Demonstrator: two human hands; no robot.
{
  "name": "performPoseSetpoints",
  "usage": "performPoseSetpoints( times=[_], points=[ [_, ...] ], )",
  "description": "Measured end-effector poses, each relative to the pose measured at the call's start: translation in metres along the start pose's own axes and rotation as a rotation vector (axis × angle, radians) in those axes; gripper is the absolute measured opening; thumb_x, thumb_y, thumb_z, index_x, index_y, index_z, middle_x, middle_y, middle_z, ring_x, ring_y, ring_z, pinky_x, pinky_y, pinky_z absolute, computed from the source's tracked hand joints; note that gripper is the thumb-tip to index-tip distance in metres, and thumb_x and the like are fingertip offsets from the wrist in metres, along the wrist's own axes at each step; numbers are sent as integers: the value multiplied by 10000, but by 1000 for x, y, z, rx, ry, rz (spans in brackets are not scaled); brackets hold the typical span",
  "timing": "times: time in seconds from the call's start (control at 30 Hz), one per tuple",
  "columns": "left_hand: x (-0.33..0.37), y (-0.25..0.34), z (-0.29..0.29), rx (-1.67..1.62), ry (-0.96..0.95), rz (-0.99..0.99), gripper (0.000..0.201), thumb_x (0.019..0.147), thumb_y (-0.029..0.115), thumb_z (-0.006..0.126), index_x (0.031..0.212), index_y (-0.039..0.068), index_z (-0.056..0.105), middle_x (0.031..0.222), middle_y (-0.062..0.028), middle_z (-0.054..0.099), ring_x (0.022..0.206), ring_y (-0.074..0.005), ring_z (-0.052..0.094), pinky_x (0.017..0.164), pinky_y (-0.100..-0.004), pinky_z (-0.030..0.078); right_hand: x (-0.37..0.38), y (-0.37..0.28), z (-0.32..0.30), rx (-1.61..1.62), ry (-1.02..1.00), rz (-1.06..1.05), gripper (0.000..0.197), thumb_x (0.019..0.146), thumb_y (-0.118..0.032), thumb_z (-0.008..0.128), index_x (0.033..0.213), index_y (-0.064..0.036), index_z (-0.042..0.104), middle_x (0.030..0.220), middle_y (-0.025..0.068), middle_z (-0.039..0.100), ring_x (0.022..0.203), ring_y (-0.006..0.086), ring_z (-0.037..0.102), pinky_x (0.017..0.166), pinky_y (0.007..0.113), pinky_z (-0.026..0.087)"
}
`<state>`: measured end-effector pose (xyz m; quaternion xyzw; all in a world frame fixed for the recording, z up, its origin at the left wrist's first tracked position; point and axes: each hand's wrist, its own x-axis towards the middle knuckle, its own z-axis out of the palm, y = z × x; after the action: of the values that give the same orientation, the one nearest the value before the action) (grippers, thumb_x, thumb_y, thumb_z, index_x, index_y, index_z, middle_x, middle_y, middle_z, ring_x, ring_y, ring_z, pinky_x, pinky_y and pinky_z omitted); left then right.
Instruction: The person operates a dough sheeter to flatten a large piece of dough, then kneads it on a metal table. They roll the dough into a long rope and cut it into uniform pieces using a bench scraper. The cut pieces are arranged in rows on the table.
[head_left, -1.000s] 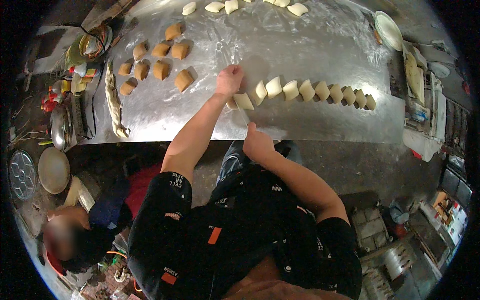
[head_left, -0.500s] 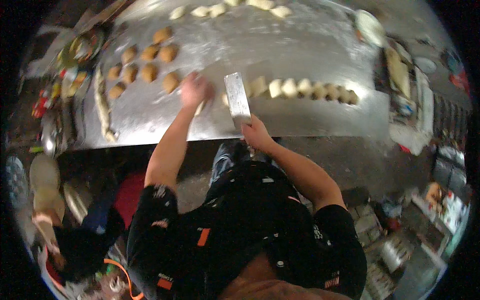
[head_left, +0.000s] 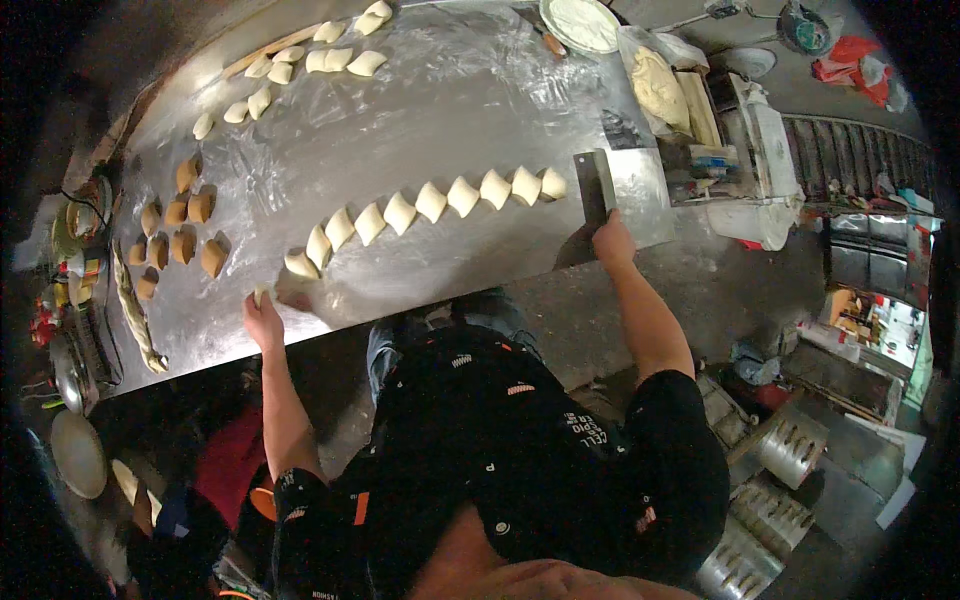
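My right hand (head_left: 613, 243) grips the handle of a cleaver (head_left: 597, 185), its broad metal blade held at the right end of the table. Pinched in my left hand (head_left: 264, 325), at the front edge on the left, is a small pale piece of dough (head_left: 261, 295). Between my hands, a slanting row of cut white dough pieces (head_left: 430, 203) lies on the metal table (head_left: 400, 110). Several brown dough pieces (head_left: 183, 245) sit in a group at the left. Beside them, a long thin strip of dough (head_left: 132, 310) runs near the table's left side.
More white dough pieces (head_left: 330, 60) lie at the far left. A bowl of white powder (head_left: 580, 25) stands at the back, with a large dough lump (head_left: 658, 88) to its right. Metal containers (head_left: 790, 445) stand at lower right; a person's red clothing (head_left: 228, 450) shows at lower left.
The view has shifted. My right hand has carried the cleaver rightward past the row's end. My left hand has drawn back to the front edge, and the dough row is now spaced out toward the left.
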<state>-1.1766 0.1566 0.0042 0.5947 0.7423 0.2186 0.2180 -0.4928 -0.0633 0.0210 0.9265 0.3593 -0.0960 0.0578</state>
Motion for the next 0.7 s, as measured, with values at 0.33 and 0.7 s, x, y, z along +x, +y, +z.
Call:
performPoseSetpoints(
  times=[0.33,0.7],
  points=[
    [-185,363,164,-225,-709,472,561,842,99,674,1371,83,491,1084,-193,654,995,-349,646,856,-422,533,-38,-89,-49,1737,-864,61,379,970,-377,526,1123,-47,631,1072,92,648,949,227,631,804,405,517],
    [-176,448,192,-268,-676,569,630,834,169,731,1401,90,467,1280,-203,595,1166,-373,587,976,-448,488,167,81,-85,2183,-160,433,180,959,-254,488,956,-82,537,889,105,600,802,287,619,650,420,537]
  ],
)
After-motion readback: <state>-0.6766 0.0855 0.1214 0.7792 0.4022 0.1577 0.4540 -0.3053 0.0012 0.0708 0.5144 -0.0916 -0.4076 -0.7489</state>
